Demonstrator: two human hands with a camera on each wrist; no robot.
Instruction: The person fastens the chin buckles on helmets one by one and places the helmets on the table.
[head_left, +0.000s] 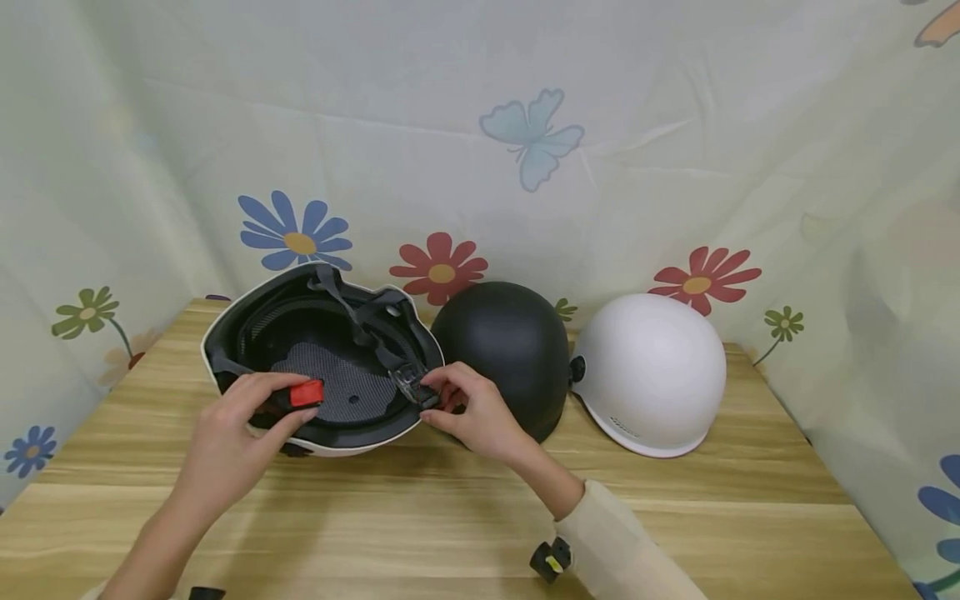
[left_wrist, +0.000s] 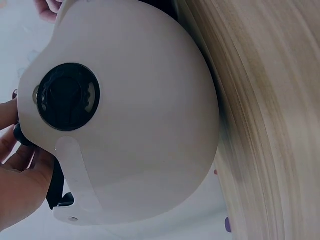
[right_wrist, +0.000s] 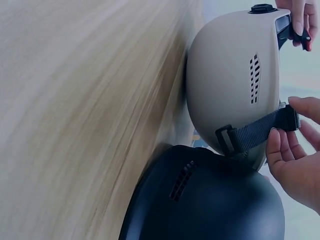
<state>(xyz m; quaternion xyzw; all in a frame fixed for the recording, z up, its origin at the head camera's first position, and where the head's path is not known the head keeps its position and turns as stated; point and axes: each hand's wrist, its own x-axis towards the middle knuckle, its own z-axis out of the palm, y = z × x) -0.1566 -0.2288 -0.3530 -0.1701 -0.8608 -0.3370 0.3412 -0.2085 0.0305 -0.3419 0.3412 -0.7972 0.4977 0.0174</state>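
Observation:
On the left of the table, a white helmet (head_left: 322, 446) lies tipped back with its black padded inside showing, its smooth shell (left_wrist: 140, 100) filling the left wrist view. My left hand (head_left: 232, 433) pinches a red-and-black chin strap buckle (head_left: 307, 393) between thumb and fingers at the helmet's near left rim. At the right rim, my right hand (head_left: 480, 412) pinches the black end of the other chin strap. That grey-black strap (right_wrist: 255, 132) runs taut from the shell to the fingertips in the right wrist view. The two strap ends are apart.
A black helmet (head_left: 502, 350) stands dome up right beside the white one. Farther right is a second white helmet (head_left: 652, 367), also dome up. All sit on a wood-grain table (head_left: 390, 525) before a flower-print cloth (head_left: 405, 150).

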